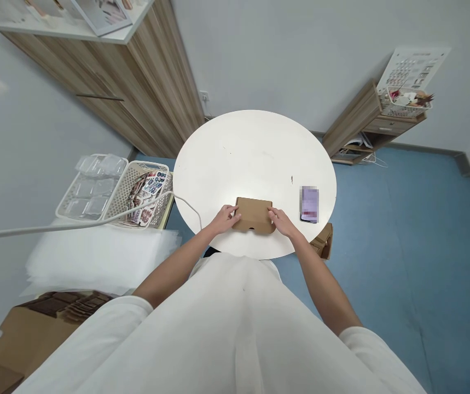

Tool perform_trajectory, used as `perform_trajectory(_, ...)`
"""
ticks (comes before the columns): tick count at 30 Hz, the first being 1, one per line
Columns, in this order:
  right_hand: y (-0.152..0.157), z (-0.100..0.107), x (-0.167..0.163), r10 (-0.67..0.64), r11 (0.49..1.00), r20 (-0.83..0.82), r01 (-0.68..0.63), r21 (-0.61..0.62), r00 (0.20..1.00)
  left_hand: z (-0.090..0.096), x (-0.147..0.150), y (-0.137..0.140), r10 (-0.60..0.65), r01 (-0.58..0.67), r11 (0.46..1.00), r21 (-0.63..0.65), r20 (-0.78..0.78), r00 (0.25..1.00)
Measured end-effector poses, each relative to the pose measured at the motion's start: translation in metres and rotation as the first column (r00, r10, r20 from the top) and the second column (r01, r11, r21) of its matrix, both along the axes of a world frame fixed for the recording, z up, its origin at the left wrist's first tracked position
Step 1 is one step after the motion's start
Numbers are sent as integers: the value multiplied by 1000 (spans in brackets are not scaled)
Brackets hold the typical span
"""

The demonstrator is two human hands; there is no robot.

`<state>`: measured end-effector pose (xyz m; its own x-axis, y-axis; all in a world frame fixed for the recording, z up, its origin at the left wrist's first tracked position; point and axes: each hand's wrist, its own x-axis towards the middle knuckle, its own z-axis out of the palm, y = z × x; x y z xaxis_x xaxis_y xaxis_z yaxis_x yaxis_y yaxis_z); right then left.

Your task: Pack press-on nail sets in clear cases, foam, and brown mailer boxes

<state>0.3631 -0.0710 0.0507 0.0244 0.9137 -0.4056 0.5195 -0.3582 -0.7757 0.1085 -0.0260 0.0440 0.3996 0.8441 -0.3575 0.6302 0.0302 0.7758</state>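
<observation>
A small flat brown cardboard box [254, 214] is near the front edge of the round white table [255, 148]. Its lid looks closed down, with a small notch in the middle of the near edge. My left hand [225, 219] grips the box's left side, thumb and fingers at the edge. On the opposite side my right hand [280, 220] holds the right edge in the same way. Whatever is inside the box is hidden.
A phone [309, 205] lies at the table's right. White baskets with clear plastic cases [91, 186] and printed sheets [146, 194] stand left, above stacked white sheets [103, 254]. A white cable [136, 209] crosses to the table. An open carton [323, 241] stands below right.
</observation>
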Motion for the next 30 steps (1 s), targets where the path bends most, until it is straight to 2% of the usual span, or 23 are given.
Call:
perform_trajectory(4, -11, -8, -1, 93, 995, 13, -92, -28, 996, -7, -8, -11, -148, 155, 978, 141, -62, 987)
perform_trajectory(6, -20, -13, -1, 140, 990, 21, -141, 24, 990, -13, -11, -16, -190, 210, 957, 201, -112, 975)
perform_trajectory(10, -40, -25, -6, 196, 970, 106, -209, 127, 975, -26, -12, -23, -189, 228, 943, 241, -173, 967)
perform_trajectory(14, -48, -42, -16, 152, 963, 198, -190, 190, 968, -38, -6, -23, -195, 225, 922, 316, -122, 973)
perform_trajectory(20, -47, -60, -28, 12, 946, 251, -92, 312, 968, -53, 2, -23, -122, 135, 914, 382, -56, 991)
perform_trajectory(25, -44, -51, -29, 1, 947, 230, -75, 312, 973, -48, 0, -24, -87, 101, 926, 362, -57, 995)
perform_trajectory(30, -28, -26, -19, 69, 965, 181, -111, 237, 981, -21, -5, -14, -72, 88, 940, 329, -62, 996)
